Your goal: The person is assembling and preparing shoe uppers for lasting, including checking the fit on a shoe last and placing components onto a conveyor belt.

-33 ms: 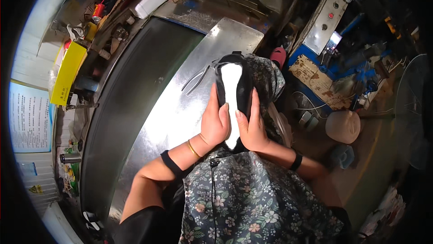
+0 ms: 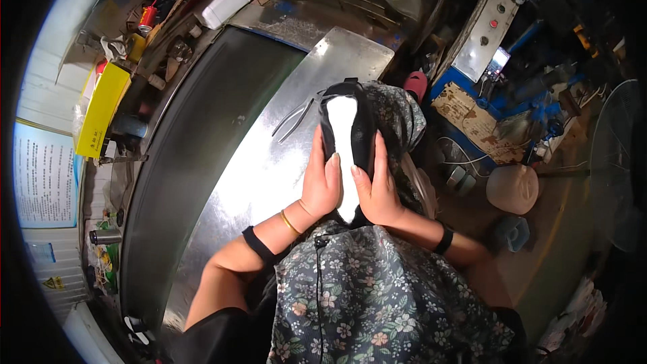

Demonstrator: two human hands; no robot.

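Observation:
Between my two hands lies a black shoe (image 2: 364,121), bottom side up, with a white insole strip (image 2: 345,128) along its middle. My left hand (image 2: 321,181) presses against its left side, thumb on the strip's edge. On the opposite side my right hand (image 2: 379,192) grips it, fingers stretched along the black upper and thumb on the white strip. The shoe's narrow end points toward me, over the floral apron (image 2: 364,290). A pair of metal pincers (image 2: 293,121) rests on the shiny metal tabletop (image 2: 236,175), left of the shoe's wide end.
Left of the metal top runs a dark conveyor belt (image 2: 182,135). Beyond it stand a yellow box (image 2: 102,111), a white bottle (image 2: 229,6) and a metal flask (image 2: 106,236). On my right are a machine panel with buttons (image 2: 482,34), a pale plastic jug (image 2: 512,189) and a fan (image 2: 617,169).

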